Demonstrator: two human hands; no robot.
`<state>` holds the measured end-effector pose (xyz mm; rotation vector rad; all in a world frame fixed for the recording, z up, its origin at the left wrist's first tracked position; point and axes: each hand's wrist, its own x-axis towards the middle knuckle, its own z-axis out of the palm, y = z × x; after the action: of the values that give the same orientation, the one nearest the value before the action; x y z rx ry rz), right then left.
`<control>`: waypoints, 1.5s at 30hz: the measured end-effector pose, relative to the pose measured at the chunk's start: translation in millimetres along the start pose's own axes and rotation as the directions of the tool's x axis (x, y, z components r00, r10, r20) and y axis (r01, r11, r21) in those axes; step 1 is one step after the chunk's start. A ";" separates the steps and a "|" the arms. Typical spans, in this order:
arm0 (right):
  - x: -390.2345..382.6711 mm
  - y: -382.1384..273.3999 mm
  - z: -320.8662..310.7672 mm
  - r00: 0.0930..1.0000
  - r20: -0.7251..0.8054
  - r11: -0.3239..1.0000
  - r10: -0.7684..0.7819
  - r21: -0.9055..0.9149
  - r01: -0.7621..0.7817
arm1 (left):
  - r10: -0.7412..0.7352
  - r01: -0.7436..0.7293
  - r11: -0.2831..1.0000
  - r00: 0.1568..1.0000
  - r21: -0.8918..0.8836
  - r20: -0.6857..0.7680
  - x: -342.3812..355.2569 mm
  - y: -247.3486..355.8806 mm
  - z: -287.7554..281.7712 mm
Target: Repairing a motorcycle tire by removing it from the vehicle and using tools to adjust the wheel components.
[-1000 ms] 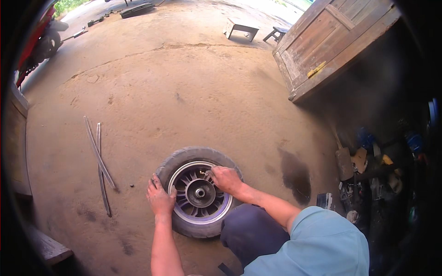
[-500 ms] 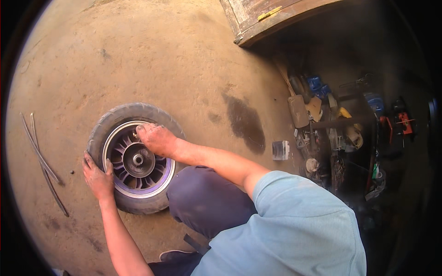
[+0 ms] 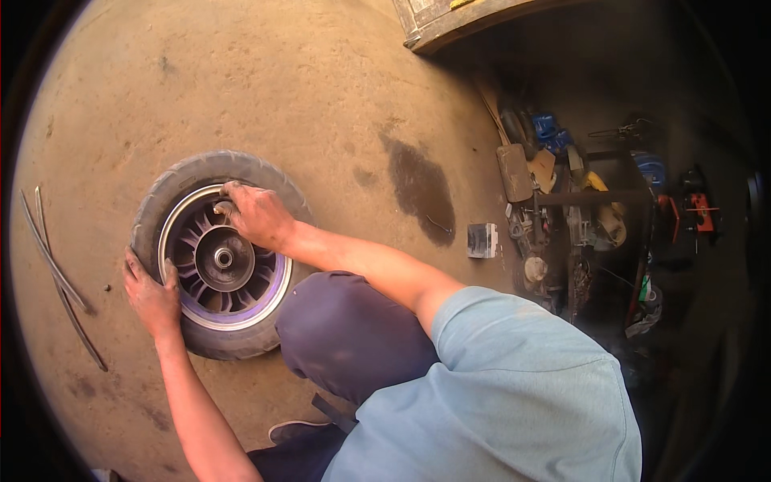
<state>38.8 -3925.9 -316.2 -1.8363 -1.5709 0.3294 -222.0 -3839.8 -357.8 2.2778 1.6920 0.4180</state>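
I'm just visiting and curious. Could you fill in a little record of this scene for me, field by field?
Main item: spoked wheel with a treaded tire, flat on the floor
Left hand: on the tire's left side, fingers spread, thumb by the rim
Right hand: at the wheel's upper inner edge, fingers bent; anything pinched is unclear
Left of wheel: two long thin bars, crossed
Right of wheel: dark stain, then a small box
Far right: jumbled workshop gear in shadow
Clothing: light blue shirt, dark trousers
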 end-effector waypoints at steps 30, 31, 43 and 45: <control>1.7 7.4 9.2 0.975 0.089 0.963 -0.206 -0.159 0.218 | 0.010 -0.012 0.998 1.000 0.059 0.021 1.3 3.1 -2.1; 1.6 5.8 8.9 0.989 0.094 0.988 -0.112 -0.101 0.121 | 0.031 -0.031 0.997 1.000 0.064 0.005 0.6 0.6 -1.1; 0.2 12.3 9.4 0.988 0.066 0.937 -0.137 -0.316 0.151 | -0.105 0.101 0.994 0.990 0.052 0.092 -0.5 3.1 -14.2; 0.2 12.9 11.0 0.980 0.051 0.936 -0.192 -0.292 0.198 | -0.107 0.102 0.994 0.987 0.049 0.122 -1.1 3.8 -12.6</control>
<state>42.3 -3922.4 -332.4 -1.8778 -1.8833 0.0214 -223.8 -3841.4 -344.8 2.1832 1.7633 0.2143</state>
